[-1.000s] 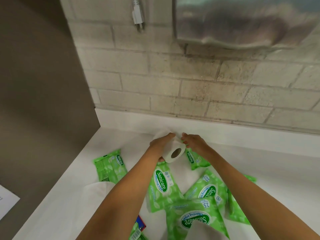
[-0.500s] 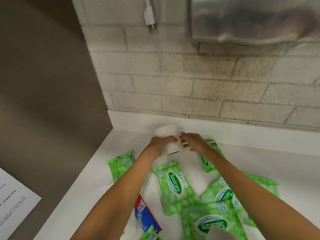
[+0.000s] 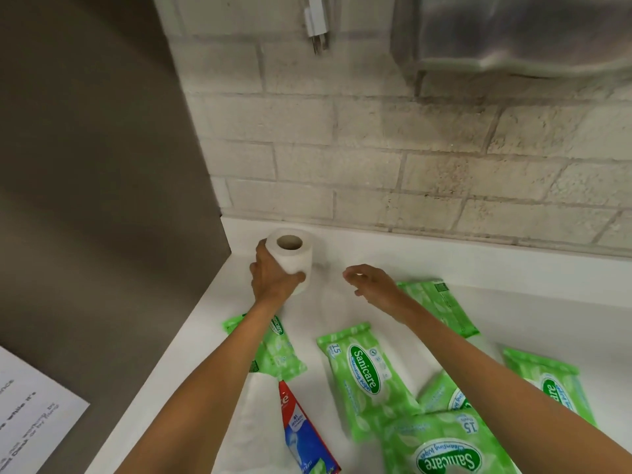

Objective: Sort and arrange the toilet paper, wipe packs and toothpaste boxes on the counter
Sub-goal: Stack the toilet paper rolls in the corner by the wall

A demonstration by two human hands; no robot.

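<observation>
L grip (image 3: 273,275) wraps TP roll (image 3: 292,260), upright, upper-centre by wall | R grip (image 3: 371,280) loose, holds nothing | wipe packs (image 3: 367,374) + toothpaste box (image 3: 304,432) unsorted on table (image 3: 547,302), lower frame | progress: early

Toilet paper roll (image 3: 290,256) gripped upright by left hand (image 3: 273,278) at far left corner of counter (image 3: 513,302), beside grey panel (image 3: 102,165). Right hand (image 3: 371,282) held loose, fingers relaxed, just right of roll, apart from it. Green wipe packs (image 3: 366,367) scattered nearer and to right. Toothpaste box (image 3: 304,429) laid near, partly cut off by frame.
</observation>
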